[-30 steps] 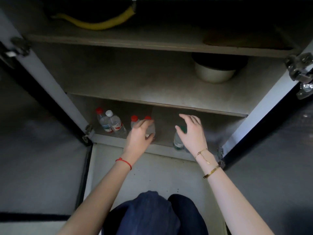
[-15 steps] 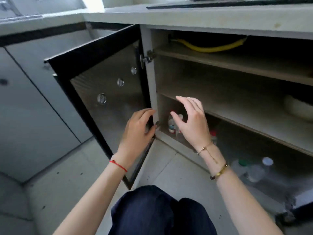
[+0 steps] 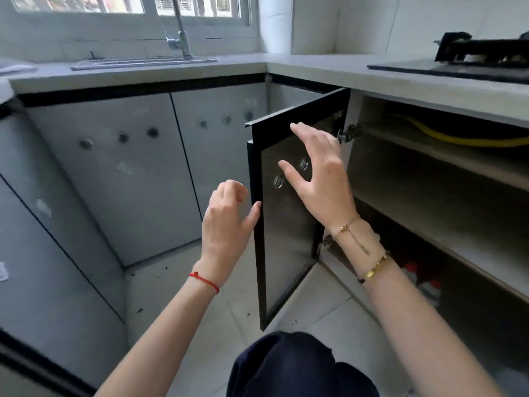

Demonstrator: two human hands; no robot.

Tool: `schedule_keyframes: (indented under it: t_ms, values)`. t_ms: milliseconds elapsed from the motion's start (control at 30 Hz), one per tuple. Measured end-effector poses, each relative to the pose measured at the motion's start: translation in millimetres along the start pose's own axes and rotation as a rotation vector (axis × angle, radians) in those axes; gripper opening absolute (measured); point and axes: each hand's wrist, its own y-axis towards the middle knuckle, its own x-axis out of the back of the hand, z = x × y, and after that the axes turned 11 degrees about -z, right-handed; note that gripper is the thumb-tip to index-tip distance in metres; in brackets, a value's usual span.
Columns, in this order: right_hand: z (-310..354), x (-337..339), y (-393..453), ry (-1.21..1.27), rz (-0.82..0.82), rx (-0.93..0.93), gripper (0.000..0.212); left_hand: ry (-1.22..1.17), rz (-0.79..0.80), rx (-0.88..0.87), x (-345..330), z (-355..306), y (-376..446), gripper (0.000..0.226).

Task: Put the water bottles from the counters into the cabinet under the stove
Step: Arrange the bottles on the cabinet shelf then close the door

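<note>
The cabinet under the stove [image 3: 429, 202] stands open at the right, its black-framed left door [image 3: 286, 239] swung out toward me. On its dark bottom shelf I make out water bottles with red caps [image 3: 423, 279], partly hidden by my right forearm. My left hand [image 3: 226, 222] hovers just left of the door's outer edge, fingers loosely curled, thumb close to the edge, holding nothing. My right hand [image 3: 320, 176] is raised in front of the door's inner face, fingers spread, empty.
A stove [image 3: 472, 61] sits on the counter above the cabinet, with a yellow hose [image 3: 458, 138] beneath it. A sink faucet [image 3: 179, 38] stands under the window at the back left. Closed grey cabinet doors [image 3: 114, 179] line the left. My dark-clad knees [image 3: 289, 365] are at the bottom.
Both hands have come out of the cabinet's bottom shelf, leaving the bottles there, and risen to the left door. My view has swung up and left, showing the counters, sink and stove.
</note>
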Motion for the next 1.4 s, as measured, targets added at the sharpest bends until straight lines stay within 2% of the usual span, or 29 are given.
schedule_keyframes:
  t_ms: [100,200,467,867,1167,1400]
  values:
    - [15.2,-12.1,13.3,-0.023,-0.003,0.070,0.059,0.014,0.096,0.092,-10.5,8.5,-0.3,0.057]
    - [25.3,-21.5,23.9,-0.055,-0.030,0.107,0.061,-0.002,0.188,0.053,-20.4,3.3,1.6,0.076]
    - [13.5,-36.1,28.0,-0.064,-0.014,0.115,0.052,-0.031,0.161,-0.027,-26.4,-0.4,7.1,0.054]
    - [3.8,-18.8,19.1,-0.025,-0.042,0.108,0.050,-0.096,0.152,-0.051,-31.2,-9.2,-7.6,0.055]
    - [-15.7,5.7,1.9,-0.009,-0.008,0.097,0.058,-0.170,0.146,-0.074,-40.2,-25.8,-24.8,0.051]
    - [-20.9,29.2,-10.8,-0.002,-0.056,0.069,0.059,-0.254,0.158,-0.100,-44.3,-44.7,-35.7,0.046]
